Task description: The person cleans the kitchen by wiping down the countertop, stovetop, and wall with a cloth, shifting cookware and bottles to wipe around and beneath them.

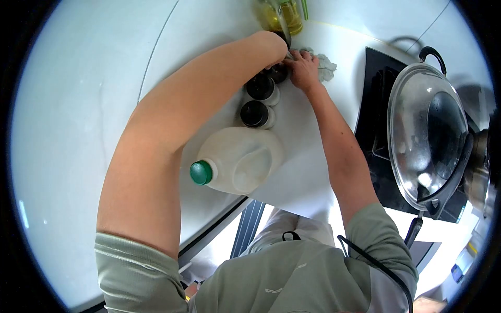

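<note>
My left hand (271,52) bends down at the wrist over a row of jars at the back of the counter. Its fingers are mostly hidden behind the wrist. A dark-lidded jar (277,73) sits right by it. Nearer me stand two more jars with black lids, the middle jar (260,86) and the front jar (254,113). My right hand (304,70) is beside the back jar, its fingers curled over the edge of a grey cloth (327,68) on the counter. A shiny metal strip (284,28) slants down close to both hands; its kind is unclear.
A whitish plastic jug (229,156) with a green cap lies on its side near the front edge. Yellow oil fills a clear container (287,18) at the back. To the right, a lidded pan (417,130) stands on a black cooktop (373,99).
</note>
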`<state>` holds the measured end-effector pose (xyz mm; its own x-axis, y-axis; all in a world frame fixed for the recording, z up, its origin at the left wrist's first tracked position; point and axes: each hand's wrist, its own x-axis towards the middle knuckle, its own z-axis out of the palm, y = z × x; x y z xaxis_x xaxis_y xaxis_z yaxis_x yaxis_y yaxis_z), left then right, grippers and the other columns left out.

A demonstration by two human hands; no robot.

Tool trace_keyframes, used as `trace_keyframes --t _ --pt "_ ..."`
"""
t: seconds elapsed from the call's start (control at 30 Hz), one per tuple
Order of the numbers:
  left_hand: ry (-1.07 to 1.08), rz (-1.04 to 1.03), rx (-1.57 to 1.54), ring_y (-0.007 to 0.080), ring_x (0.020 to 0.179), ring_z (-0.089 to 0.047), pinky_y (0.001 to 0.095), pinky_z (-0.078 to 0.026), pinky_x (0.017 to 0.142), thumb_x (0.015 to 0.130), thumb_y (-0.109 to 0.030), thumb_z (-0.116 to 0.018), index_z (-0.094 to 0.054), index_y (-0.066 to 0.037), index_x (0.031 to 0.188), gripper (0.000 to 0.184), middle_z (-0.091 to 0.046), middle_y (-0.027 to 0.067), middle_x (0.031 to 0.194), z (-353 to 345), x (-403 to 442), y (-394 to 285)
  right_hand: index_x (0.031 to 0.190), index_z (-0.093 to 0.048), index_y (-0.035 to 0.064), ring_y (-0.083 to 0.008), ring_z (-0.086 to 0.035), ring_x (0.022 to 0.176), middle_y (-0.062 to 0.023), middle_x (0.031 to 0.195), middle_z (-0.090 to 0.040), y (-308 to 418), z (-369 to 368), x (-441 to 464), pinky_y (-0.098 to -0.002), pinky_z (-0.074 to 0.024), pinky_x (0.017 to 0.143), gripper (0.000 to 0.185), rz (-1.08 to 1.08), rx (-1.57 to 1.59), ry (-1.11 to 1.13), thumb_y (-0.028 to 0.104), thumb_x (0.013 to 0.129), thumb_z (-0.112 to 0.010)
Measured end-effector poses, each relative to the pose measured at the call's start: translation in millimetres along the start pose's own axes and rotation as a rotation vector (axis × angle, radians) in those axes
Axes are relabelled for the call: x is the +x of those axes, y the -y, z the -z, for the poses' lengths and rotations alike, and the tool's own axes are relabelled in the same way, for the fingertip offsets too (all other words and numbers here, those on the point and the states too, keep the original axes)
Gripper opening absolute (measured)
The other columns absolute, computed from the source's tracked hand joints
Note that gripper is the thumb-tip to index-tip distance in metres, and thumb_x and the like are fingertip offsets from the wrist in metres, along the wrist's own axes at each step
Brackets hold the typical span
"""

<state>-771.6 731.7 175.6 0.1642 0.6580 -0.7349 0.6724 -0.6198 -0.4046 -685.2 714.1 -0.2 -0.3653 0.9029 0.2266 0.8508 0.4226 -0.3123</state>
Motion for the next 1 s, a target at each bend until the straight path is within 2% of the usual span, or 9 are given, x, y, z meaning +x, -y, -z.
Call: trace_keyframes --t 0.03,0.1,0.13,0.2,0.33,0.53,0.63,0.73,1.0 --pt "-0.002 0.001 0.000 0.0275 0.095 -0.060 0.0395 -0.049 0.079 0.068 -0.029 -0.074 -0.067 -0.009 0.098 0.037 -0.064 0.0086 0.102 1 0 1 0.104 -0.064 0.0348 -0.0248 -0.040 0.117 0.0019 0.127 -0.046 0 1 2 -0.0451 -0.0282 0.094 0.039 0.001 -0.001 -0.001 0.013 0.073 -0.057" --pt "-0.163 0.068 -0.028 0.0261 0.084 -0.063 0.0408 -0.050 0.068 0.058 -0.009 -0.076 -0.071 -0.011 0.088 0.031 -0.067 0.0085 0.088 3 -1 3 0.105 -0.064 0.0345 -0.0242 -0.039 0.119 0.0017 0.127 -0.045 2 1 4 -0.0456 -0.0282 0.094 0.039 0.024 -0.001 0.060 0.013 0.073 -0.057" --pt "-0.163 0.068 -0.029 0.0261 0.084 -0.063 0.0408 -0.050 0.068 0.058 -0.009 -0.076 -0.071 -0.011 0.088 0.031 -0.067 0.0085 0.088 13 -9 6 0.105 -0.064 0.0345 -0.0242 -0.039 0.119 0.0017 0.127 -0.045 2 -1 5 -0.0456 -0.0282 0.094 0.039 0.024 -0.001 0.061 0.013 0.073 -0.057" --pt "-0.030 0.050 0.210 0.0265 0.088 -0.062 0.0384 -0.049 0.078 0.070 -0.031 -0.071 -0.069 -0.011 0.093 0.031 -0.066 0.0070 0.094 38 -31 10 0.104 -0.064 0.0342 -0.0235 -0.038 0.120 0.0015 0.128 -0.045 1 -8 6 -0.0464 -0.0277 0.095 0.038 0.067 -0.050 0.057 0.014 0.072 -0.057" --pt "-0.051 0.109 0.323 0.0267 0.086 -0.062 0.0382 -0.049 0.077 0.070 -0.032 -0.070 -0.069 -0.011 0.091 0.030 -0.066 0.0081 0.092 37 -16 22 0.100 -0.066 0.0273 -0.0257 -0.038 0.119 -0.0014 0.125 -0.046 3 -7 6 -0.0466 -0.0269 0.094 0.037 0.104 -0.053 0.178 0.007 0.074 -0.050" --pt "-0.130 0.224 0.133 0.0266 0.086 -0.062 0.0387 -0.049 0.076 0.070 -0.030 -0.070 -0.069 -0.012 0.094 0.030 -0.065 0.0088 0.092 26 -7 23 0.109 -0.062 0.0362 -0.0251 -0.038 0.119 -0.0011 0.122 -0.048 5 7 -16 -0.0453 -0.0265 0.095 0.052 0.193 -0.003 0.219 0.002 0.073 -0.048" --pt "-0.145 0.172 0.059 0.0264 0.086 -0.062 0.0389 -0.049 0.076 0.071 -0.031 -0.070 -0.068 -0.012 0.094 0.030 -0.066 0.0084 0.092 22 -6 20 0.110 -0.061 0.0370 -0.0252 -0.038 0.119 -0.0020 0.123 -0.048 9 12 -30 -0.0445 -0.0270 0.095 0.053 0.181 -0.005 0.171 0.001 0.073 -0.047" --pt "-0.084 0.230 0.038 0.0258 0.085 -0.062 0.0388 -0.049 0.075 0.072 -0.031 -0.070 -0.068 -0.011 0.094 0.030 -0.066 0.0079 0.091 12 10 30 0.103 -0.064 0.0377 -0.0249 -0.041 0.116 -0.0019 0.117 -0.050 11 9 -38 -0.0465 -0.0280 0.096 0.039 0.160 0.023 0.061 0.011 0.078 -0.051" --pt "0.034 0.116 -0.013 0.0257 0.085 -0.063 0.0389 -0.050 0.073 0.073 -0.035 -0.069 -0.068 -0.009 0.093 0.033 -0.066 0.0086 0.089 17 27 50 0.110 -0.061 0.0355 -0.0254 -0.039 0.117 -0.0020 0.128 -0.045 18 13 -43 -0.0441 -0.0274 0.096 0.053 0.098 0.010 0.023 0.002 0.070 -0.052"
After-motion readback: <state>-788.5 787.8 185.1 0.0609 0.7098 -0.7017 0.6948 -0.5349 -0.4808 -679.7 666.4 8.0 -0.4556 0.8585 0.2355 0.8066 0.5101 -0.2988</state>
